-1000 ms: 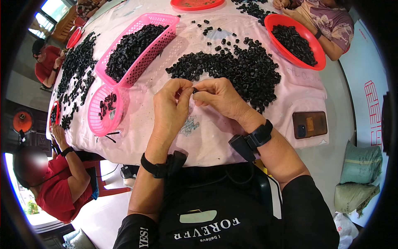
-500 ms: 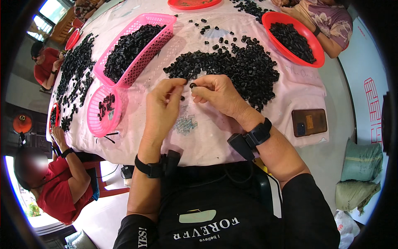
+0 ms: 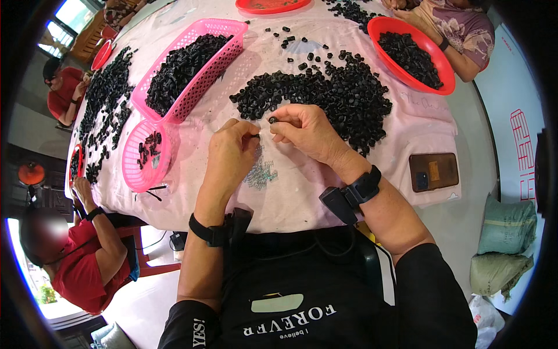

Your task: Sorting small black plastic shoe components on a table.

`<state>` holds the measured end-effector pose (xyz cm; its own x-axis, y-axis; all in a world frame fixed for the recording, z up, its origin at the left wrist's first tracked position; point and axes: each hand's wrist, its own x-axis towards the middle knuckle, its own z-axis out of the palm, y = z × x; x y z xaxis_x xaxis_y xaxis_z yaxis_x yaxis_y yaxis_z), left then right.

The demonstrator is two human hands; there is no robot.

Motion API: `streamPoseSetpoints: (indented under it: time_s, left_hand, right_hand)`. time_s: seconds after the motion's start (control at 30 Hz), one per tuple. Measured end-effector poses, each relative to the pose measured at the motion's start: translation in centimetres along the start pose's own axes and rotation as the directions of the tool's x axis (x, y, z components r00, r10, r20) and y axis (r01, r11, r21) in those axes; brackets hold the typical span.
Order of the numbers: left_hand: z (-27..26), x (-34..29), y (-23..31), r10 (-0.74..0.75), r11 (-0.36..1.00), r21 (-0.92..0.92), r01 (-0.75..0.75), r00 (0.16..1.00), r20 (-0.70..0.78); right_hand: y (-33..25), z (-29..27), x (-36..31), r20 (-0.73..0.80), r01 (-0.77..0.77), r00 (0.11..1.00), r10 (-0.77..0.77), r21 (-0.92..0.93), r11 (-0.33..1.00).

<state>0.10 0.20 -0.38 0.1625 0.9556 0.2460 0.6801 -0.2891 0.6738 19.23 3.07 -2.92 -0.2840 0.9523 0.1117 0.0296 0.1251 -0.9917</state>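
My right hand (image 3: 308, 131) pinches a small round black plastic cap (image 3: 272, 120) between thumb and forefinger, just in front of a wide heap of black plastic parts (image 3: 325, 93). Beside it, to the left, my left hand (image 3: 232, 150) is turned down near the cloth, its thumb and fingertips closed on another small black plastic part (image 3: 256, 136). Most of that second part is hidden by the fingers. The two hands are apart by a small gap. A dark wristband sits on each wrist.
Left of the heap stand a pink rectangular basket (image 3: 237, 51) full of black parts and a round pink basket (image 3: 131, 166) with a few. A red tray (image 3: 444, 81) lies at the far right, a phone (image 3: 433, 172) at the near right. Other people sit around the cloth-covered table (image 3: 296, 203).
My left hand has come down toward me, its fingertips closing on the small black part lying on the cloth. My right hand has stayed nearly still with its cap.
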Motion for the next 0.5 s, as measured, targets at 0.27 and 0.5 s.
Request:
streamPoseSetpoints:
  time_s: [0.27, 0.5]
  left_hand:
    - [0.11, 0.5, -0.26, 0.036, 0.997, 0.064, -0.035, 0.999, -0.021]
    - [0.32, 0.95, -0.24, -0.111, 0.989, -0.104, 0.105, 0.992, -0.053]
  right_hand:
    - [0.07, -0.12, 0.08, 0.031, -0.028, 0.999, 0.028, -0.026, 0.999]
    - [-0.21, -0.15, -0.03, 0.054, -0.037, 0.998, 0.039, -0.034, 0.999]
